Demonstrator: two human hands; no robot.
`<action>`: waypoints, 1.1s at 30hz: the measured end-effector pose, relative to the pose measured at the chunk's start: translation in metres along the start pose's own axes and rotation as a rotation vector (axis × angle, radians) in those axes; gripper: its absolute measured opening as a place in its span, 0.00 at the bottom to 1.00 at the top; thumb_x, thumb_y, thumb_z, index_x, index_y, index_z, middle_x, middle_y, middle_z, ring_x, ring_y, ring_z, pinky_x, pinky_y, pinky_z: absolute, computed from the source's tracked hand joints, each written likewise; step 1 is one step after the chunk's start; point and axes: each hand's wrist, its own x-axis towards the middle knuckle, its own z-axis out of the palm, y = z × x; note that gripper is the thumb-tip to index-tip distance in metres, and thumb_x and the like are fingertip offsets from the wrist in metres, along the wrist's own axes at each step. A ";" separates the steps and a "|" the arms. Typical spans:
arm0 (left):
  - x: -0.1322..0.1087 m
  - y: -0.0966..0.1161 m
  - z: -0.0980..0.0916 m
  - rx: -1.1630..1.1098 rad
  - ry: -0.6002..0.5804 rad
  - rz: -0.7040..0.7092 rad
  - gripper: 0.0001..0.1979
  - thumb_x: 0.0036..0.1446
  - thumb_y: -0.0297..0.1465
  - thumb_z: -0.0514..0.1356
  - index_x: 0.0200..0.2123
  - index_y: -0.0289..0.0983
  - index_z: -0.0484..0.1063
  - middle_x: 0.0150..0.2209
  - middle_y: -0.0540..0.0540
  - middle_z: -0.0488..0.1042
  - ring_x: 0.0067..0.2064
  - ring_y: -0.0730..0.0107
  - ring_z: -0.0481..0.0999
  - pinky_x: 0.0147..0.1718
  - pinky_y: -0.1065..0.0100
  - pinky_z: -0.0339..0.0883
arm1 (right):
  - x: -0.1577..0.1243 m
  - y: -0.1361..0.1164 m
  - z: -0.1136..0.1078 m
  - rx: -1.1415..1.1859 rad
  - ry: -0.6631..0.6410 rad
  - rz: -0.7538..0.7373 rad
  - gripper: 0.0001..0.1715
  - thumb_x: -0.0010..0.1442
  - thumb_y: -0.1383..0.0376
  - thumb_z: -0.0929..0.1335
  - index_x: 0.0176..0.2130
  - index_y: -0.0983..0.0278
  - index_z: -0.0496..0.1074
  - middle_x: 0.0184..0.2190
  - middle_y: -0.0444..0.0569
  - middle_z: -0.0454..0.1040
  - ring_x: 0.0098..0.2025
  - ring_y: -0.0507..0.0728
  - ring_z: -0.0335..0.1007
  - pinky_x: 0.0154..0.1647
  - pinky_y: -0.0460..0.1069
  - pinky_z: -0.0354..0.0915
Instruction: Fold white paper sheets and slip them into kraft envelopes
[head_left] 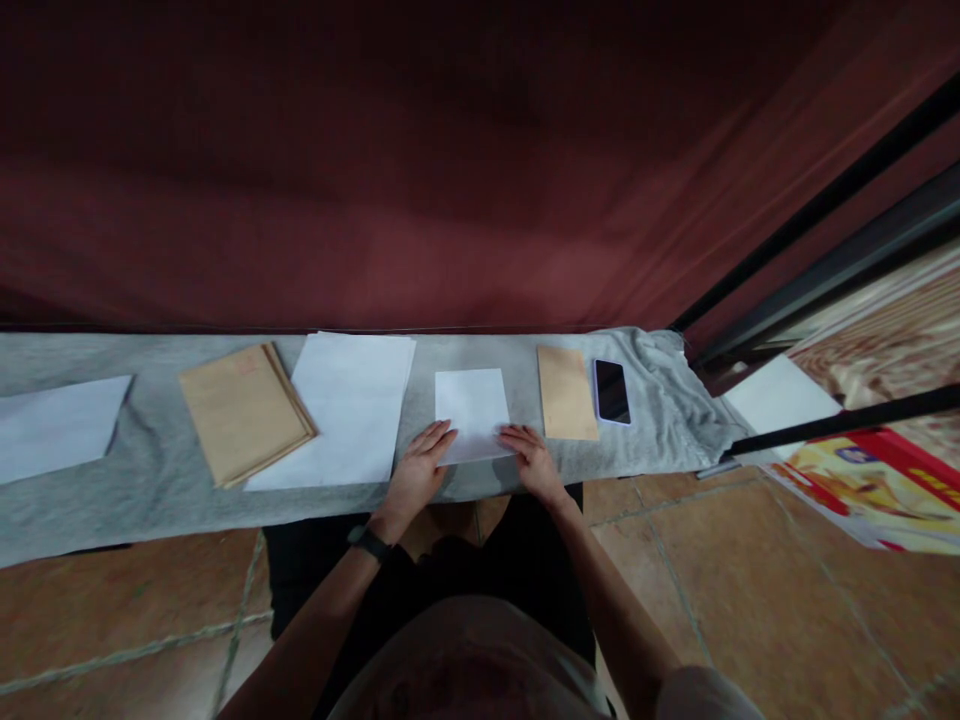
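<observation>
A small white sheet of paper (472, 405), seemingly folded, lies in front of me on the grey cloth. My left hand (420, 465) rests at its lower left edge, fingers stretched out and laid on the paper. On the other side, my right hand (534, 458) has its straightened fingertips on the lower right edge. Both hands lie flat rather than gripping. To the right of the paper is a single brown envelope (568, 395). Left of my left hand sits a stack of larger white sheets (349, 410), partly under a pile of brown envelopes (244, 410).
A phone (612, 392) lies face up beyond the single envelope. Another white paper (60, 425) is at the far left of the cloth-covered bench (157, 515). A dark red curtain (450, 240) hangs behind. Black bars (847, 420) and a colourful box (877, 485) stand at right.
</observation>
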 end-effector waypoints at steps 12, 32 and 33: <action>-0.001 0.008 -0.004 0.070 -0.035 0.001 0.31 0.57 0.18 0.56 0.64 0.36 0.69 0.68 0.39 0.68 0.70 0.54 0.66 0.69 0.49 0.63 | 0.043 -0.029 0.018 -0.234 -0.131 -0.107 0.22 0.71 0.66 0.64 0.61 0.60 0.74 0.65 0.52 0.72 0.68 0.59 0.66 0.73 0.60 0.58; -0.001 0.014 -0.008 0.073 -0.049 -0.029 0.33 0.56 0.18 0.56 0.65 0.37 0.68 0.69 0.40 0.67 0.71 0.55 0.64 0.69 0.49 0.62 | 0.068 -0.008 0.028 -0.550 0.036 0.030 0.30 0.75 0.59 0.59 0.70 0.67 0.63 0.71 0.56 0.62 0.73 0.63 0.58 0.75 0.61 0.52; -0.001 0.013 -0.007 0.069 -0.049 -0.029 0.33 0.56 0.18 0.56 0.65 0.37 0.68 0.69 0.39 0.67 0.71 0.55 0.64 0.69 0.49 0.62 | 0.066 -0.008 0.027 -0.544 0.048 0.038 0.30 0.75 0.59 0.59 0.70 0.67 0.63 0.71 0.56 0.62 0.73 0.63 0.58 0.75 0.61 0.52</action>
